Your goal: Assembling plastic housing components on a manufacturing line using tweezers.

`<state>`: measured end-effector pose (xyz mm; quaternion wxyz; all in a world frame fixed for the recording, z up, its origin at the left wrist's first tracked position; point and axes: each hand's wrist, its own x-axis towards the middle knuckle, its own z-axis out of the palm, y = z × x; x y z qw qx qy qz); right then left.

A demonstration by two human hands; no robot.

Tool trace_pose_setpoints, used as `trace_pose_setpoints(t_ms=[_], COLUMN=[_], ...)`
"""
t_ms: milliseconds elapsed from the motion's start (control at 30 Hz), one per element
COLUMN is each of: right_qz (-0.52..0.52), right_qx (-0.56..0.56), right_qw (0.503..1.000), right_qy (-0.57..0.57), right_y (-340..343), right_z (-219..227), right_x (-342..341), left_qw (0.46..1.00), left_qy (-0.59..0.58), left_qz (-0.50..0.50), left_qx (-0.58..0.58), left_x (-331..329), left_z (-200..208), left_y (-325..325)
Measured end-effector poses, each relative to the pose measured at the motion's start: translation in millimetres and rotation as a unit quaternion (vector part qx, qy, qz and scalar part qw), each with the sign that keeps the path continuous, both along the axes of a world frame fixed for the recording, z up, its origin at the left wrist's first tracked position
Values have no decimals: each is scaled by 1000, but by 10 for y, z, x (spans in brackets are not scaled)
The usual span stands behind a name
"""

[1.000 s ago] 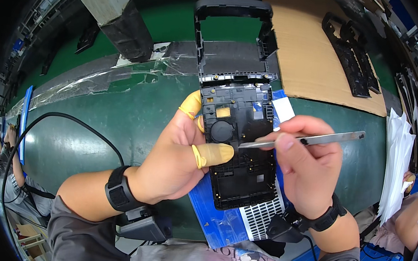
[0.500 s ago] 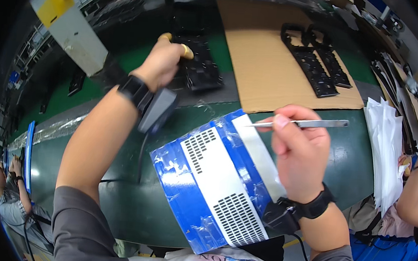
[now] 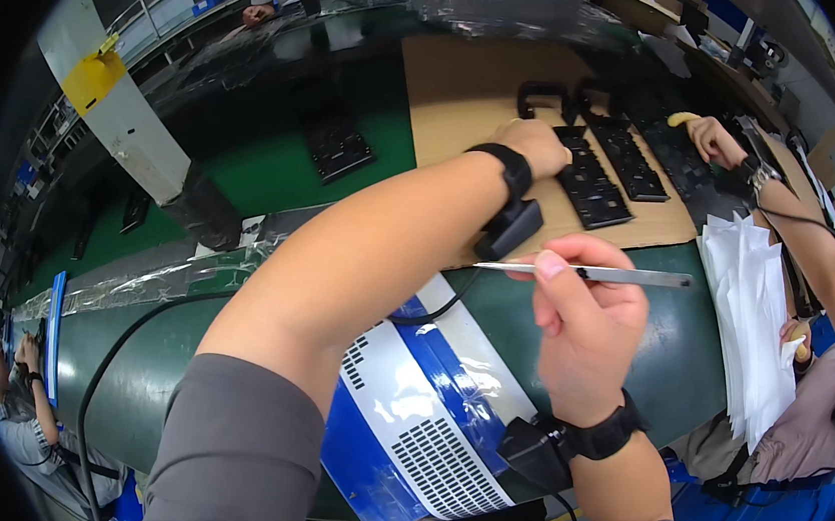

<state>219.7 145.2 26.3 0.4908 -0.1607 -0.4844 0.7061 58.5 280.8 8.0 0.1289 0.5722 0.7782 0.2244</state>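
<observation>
My left hand reaches forward to the near side of a black plastic frame part that lies on a brown cardboard sheet. Its fingers are mostly hidden behind the back of the hand, so whether it grips the part does not show. My right hand pinches metal tweezers, their tip pointing left. Below the hands a blue board lies tilted, partly covered by my left forearm. On it is a white sheet with rows of small black rectangular stickers.
A second black frame part lies beside the first. Another black part sits on the green surface, left of the cardboard. At right, a co-worker's hand is over more black parts, near white sheets. A grey post stands left.
My left hand has moved right, from the black part on the green surface to the one on the cardboard. A co-worker's hand has come in at right. My right hand still holds the tweezers.
</observation>
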Motion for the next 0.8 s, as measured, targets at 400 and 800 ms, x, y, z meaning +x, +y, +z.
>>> trace_pose_setpoints(t_ms=[400, 800], right_qz=[166, 272], right_qx=[-4, -5], right_qw=[982, 942], right_qy=[-89, -194], right_y=[-46, -158], right_z=[-133, -442], right_x=[-108, -351], left_qw=[836, 743], left_qy=[-422, -631], left_qz=[63, 135], left_qx=[344, 181], left_x=[-951, -508], left_z=[645, 307], left_y=[-1899, -3675])
